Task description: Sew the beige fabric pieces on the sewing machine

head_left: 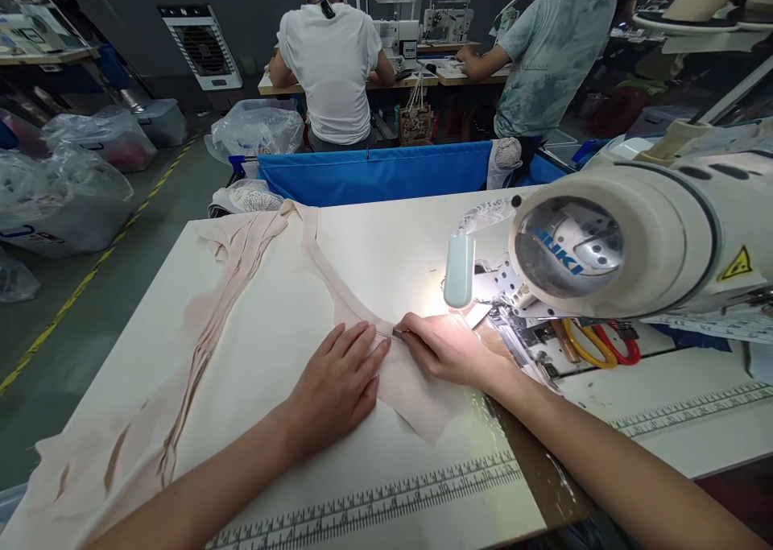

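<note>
Pale pink fabric [416,389] lies on the white sewing table, with a folded band [344,288] curving along its upper edge. My left hand [338,381] rests flat on it, fingers stretched out and close together, beside the band's lower end. Just right of those fingertips, my right hand [447,347] is closed in a pinch around a small metal tool [398,333]. The tool's short tip touches or nearly touches the band; its exact kind is hidden by my fingers. More of the pink fabric [211,332] trails in bunched folds toward the left table edge.
A JUKI sewing machine [604,244] stands at right, its lamp [460,272] lit near my right hand. Yellow-handled scissors [589,345] and a red handle [625,346] lie beneath it. A printed ruler [374,506] runs along the front. Beyond hangs a blue cloth bin [374,171]; two people sit behind.
</note>
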A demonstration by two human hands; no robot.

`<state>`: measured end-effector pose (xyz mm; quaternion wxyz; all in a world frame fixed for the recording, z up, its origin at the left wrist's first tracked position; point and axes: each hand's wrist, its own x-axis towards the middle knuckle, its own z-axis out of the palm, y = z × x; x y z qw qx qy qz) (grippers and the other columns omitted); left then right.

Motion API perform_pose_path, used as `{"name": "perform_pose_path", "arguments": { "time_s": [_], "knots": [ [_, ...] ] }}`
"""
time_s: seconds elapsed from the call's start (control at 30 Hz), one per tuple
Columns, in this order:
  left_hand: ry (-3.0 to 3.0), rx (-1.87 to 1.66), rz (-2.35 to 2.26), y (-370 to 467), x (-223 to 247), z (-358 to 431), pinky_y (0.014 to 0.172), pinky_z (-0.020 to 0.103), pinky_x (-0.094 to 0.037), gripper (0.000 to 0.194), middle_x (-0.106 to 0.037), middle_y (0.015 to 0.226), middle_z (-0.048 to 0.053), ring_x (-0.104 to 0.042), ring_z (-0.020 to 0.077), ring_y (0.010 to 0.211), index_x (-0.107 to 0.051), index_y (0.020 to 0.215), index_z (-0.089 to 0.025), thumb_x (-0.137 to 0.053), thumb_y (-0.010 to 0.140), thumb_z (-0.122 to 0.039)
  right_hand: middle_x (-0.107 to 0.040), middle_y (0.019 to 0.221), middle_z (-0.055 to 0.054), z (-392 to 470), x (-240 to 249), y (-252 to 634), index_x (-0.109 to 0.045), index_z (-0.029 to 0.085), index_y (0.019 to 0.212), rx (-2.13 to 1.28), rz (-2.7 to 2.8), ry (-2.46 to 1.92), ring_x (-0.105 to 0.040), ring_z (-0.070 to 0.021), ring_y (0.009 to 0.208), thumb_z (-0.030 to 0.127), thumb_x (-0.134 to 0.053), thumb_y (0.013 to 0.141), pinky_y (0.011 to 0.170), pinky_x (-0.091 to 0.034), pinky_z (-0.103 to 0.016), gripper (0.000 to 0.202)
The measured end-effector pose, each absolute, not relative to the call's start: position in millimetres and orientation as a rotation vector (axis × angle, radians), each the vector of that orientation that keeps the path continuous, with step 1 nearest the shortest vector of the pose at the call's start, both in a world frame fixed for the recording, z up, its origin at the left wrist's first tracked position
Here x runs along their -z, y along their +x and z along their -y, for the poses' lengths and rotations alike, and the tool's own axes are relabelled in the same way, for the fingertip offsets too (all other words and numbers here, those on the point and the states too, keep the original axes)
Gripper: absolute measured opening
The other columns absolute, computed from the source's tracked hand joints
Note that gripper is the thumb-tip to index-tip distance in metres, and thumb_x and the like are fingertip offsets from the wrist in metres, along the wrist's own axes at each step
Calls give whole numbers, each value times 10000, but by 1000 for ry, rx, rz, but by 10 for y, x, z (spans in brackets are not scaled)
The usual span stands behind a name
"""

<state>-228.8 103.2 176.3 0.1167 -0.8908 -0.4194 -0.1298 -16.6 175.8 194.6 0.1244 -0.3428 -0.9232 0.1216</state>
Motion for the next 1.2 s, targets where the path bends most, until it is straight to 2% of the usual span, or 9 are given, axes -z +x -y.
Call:
{"name": "perform_pose_path", "arguments": {
  "time_s": [0.4,0.6,0.67,0.73,0.8,0.87,1.03,1.2],
  "knots": [
    [-2624,449,1204,-2293,-1762,-1041,988,453,-421,404,-591,1252,146,-516,289,1195,-529,1272,-115,-363,916,-209,-477,564,9,-1714,-2051,24,-495,196,726,-261,2836,-922,-274,-128,507,137,-406,803,470,-163,-285,132],
    [-2645,440,1194,-2316,-1736,-1045,1013,455,-411,434,-553,1303,144,-465,281,1256,-488,1316,-136,-356,909,-212,-474,560,29,-1699,-2099,128,-537,188,768,-250,2831,-964,-296,-119,495,141,-451,834,455,-164,-273,118],
    [-2658,370,1200,-2311,-1743,-1038,1033,476,-388,459,-519,1348,158,-428,293,1295,-459,1346,-128,-329,913,-207,-477,575,47,-1706,-2099,122,-553,183,796,-258,2817,-974,-335,-110,488,153,-475,865,451,-205,-251,108],
    [-2658,297,1192,-2295,-1772,-1024,1037,496,-376,472,-495,1375,177,-405,315,1311,-449,1354,-96,-301,917,-197,-518,633,51,-1716,-2100,124,-567,176,829,-277,2786,-988,-431,-104,525,166,-498,897,484,-309,-230,97],
    [-2667,196,1177,-2267,-1826,-1009,1032,508,-374,478,-477,1398,179,-392,336,1317,-444,1357,-68,-288,920,-185,-585,729,34,-1726,-2099,133,-578,167,872,-302,2745,-1001,-539,-111,623,165,-506,921,570,-420,-244,87],
    [-2682,65,1188,-2224,-1901,-1000,1009,517,-387,490,-464,1416,171,-390,359,1314,-425,1375,-64,-306,914,-182,-629,809,11,-1733,-2094,142,-587,157,915,-326,2711,-1010,-600,-128,721,154,-502,933,649,-478,-274,87],
    [-2707,-204,1251,-2068,-2078,-1010,884,490,-462,529,-469,1395,180,-435,396,1261,-379,1428,-160,-401,907,-249,-642,812,12,-1731,-2078,151,-609,150,962,-366,2689,-989,-629,-140,748,192,-528,942,695,-517,-312,93],
    [-2653,-177,1261,-1959,-2102,-1001,844,454,-475,480,-516,1308,178,-490,376,1194,-415,1404,-203,-395,930,-272,-625,794,20,-1721,-2063,152,-610,154,956,-359,2673,-972,-615,-129,713,239,-530,951,667,-514,-300,117]
  ]
}}
